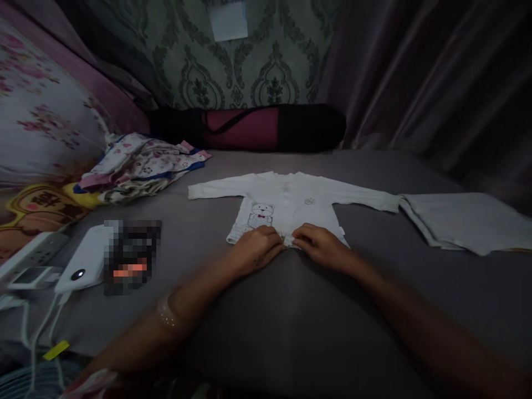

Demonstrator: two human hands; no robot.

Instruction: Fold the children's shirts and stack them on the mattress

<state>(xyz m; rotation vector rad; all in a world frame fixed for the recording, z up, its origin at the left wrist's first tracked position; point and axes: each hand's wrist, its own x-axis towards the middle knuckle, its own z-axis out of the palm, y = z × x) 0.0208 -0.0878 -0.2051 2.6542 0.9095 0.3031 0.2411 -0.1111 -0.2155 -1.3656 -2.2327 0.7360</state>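
Observation:
A small white long-sleeved baby shirt lies spread flat on the grey bed sheet, its sleeves stretched out to both sides. A bear with a bow tie is printed on its left part. At the bottom hem, near the middle, my left hand pinches the cloth with its fingers closed. Just right of it, my right hand grips the same hem between thumb and fingers. A narrow gap separates the two hands. The fingertips partly hide the hem.
Folded white cloth lies at the right, touching the shirt's cuff. Patterned clothes are heaped at the left, near a power bank, cables and a power strip. A black and maroon bag lies along the wall.

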